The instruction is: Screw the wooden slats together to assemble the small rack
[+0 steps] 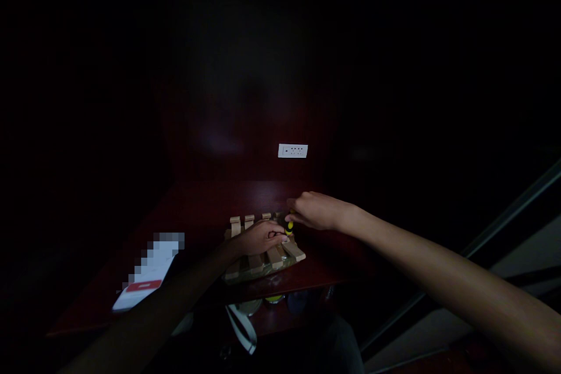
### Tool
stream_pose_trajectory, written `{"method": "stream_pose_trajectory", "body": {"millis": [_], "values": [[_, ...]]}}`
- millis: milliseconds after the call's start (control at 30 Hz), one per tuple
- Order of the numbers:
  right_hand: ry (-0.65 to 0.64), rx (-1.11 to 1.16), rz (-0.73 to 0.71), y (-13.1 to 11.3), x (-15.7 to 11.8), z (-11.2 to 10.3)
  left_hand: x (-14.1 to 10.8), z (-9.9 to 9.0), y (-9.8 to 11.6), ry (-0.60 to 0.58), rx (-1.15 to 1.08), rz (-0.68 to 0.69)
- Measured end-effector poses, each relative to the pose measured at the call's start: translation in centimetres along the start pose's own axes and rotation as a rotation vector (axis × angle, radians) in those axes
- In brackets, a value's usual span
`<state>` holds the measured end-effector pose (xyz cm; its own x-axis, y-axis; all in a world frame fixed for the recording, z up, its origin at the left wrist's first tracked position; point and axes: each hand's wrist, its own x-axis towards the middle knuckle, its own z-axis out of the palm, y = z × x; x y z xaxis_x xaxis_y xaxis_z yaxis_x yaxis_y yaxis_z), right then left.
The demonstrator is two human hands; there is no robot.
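Observation:
A small slatted wooden piece (pixel 276 257), pale with several strips curling up at the far end, lies on the dark red table. My right hand (pixel 313 210) is closed around a yellow-and-black screwdriver (pixel 289 227), held upright over the right side of the wood. My left hand (pixel 260 238) rests across the middle of the slats. Its thumb and forefinger are pinched together beside the screwdriver's lower end; whatever is between them is too small to make out. The screwdriver's tip is hidden by the left fingers.
A phone with a lit screen (pixel 149 274) lies left of my left forearm on the table (pixel 205 198). A white wall socket (pixel 293 151) sits on the wall behind. Below the table's front edge hang a pale strap (pixel 243 330) and round things on a shelf. The surroundings are very dark.

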<state>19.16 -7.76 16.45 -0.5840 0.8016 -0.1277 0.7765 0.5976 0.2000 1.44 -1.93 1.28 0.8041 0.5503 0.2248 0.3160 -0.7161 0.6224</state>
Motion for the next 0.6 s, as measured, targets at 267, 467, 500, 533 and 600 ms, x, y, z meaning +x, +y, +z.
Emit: {"method": "stream_pose_trajectory", "body": {"millis": [267,467,500,533,600], "values": [[0.057,-0.018,0.029,-0.03,0.12,0.43,-0.01,-0.05,0.37,-0.01,-0.09,0.016],[0.013,0.096,-0.134,0.28,-0.07,-0.02,-0.1,-0.3,0.86,0.012,-0.03,0.032],[0.01,0.085,-0.112,0.32,-0.02,0.03,-0.1,-0.32,0.89,0.008,-0.017,0.031],[0.005,0.075,-0.089,0.34,0.05,0.09,-0.09,-0.32,0.89,-0.002,-0.012,0.029],[-0.005,0.051,-0.052,0.31,0.21,0.24,-0.08,-0.27,0.75,-0.023,-0.009,0.018]]}}
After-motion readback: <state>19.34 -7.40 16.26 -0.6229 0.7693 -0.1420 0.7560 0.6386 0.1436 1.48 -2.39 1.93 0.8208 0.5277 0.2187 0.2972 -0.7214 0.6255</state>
